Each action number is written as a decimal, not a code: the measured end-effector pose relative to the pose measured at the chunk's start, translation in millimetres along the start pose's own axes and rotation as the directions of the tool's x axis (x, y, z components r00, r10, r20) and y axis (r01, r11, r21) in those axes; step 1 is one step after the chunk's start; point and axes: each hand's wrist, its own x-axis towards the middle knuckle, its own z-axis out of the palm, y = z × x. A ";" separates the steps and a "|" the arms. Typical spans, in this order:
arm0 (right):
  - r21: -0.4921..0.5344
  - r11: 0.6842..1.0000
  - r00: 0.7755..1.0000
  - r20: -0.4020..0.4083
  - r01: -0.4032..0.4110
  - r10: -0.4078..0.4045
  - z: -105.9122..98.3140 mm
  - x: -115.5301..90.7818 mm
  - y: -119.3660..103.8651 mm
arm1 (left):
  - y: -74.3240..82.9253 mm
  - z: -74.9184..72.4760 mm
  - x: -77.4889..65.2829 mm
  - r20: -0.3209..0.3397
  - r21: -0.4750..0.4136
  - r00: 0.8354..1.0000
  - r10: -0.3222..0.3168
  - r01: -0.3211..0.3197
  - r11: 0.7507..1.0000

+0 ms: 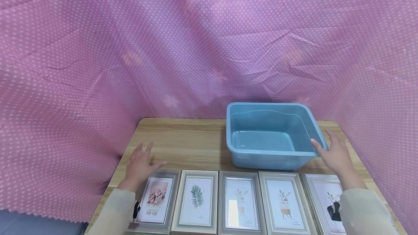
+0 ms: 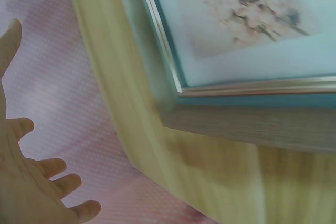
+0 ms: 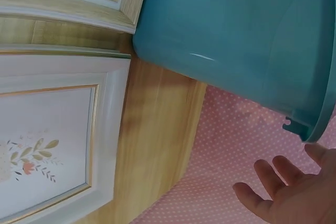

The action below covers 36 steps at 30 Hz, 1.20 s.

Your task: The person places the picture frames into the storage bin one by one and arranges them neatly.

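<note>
A blue plastic tub (image 1: 263, 161) stands on the wooden table, toward the back right. My right hand (image 1: 335, 155) is at its right rim, thumb near the front corner. In the right wrist view the fingers of my right hand (image 3: 294, 187) are spread by the rim; whether they touch it I cannot tell. My left hand (image 1: 139, 166) has its fingers spread and holds nothing. It is nearest to the leftmost picture frame (image 1: 175, 195), a grey one with a blossom print. In the left wrist view this frame (image 2: 247, 129) lies flat near the table edge.
Along the table's front lie several more picture frames: a cream one with a leaf print (image 1: 197, 197), a grey one (image 1: 241, 202), and pale ones (image 1: 285, 204) with plant prints. Pink dotted cloth (image 1: 196, 46) hangs around the table (image 1: 183, 137).
</note>
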 end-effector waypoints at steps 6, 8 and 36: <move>0.081 0.996 0.998 0.051 -0.034 0.030 -4.1 -1.0 5.1 | -14.5 0.3 -7.0 0.028 -0.089 0.999 -0.042 0.045 0.995; 0.115 0.992 0.996 0.072 -0.058 0.050 -5.4 -1.6 6.4 | -20.8 0.9 -9.1 0.034 -0.113 0.998 -0.045 0.048 0.992; 0.575 0.774 0.964 0.146 -0.265 0.222 -2.5 0.1 18.6 | -69.9 18.5 -23.3 0.246 -0.572 0.964 -0.104 0.231 0.787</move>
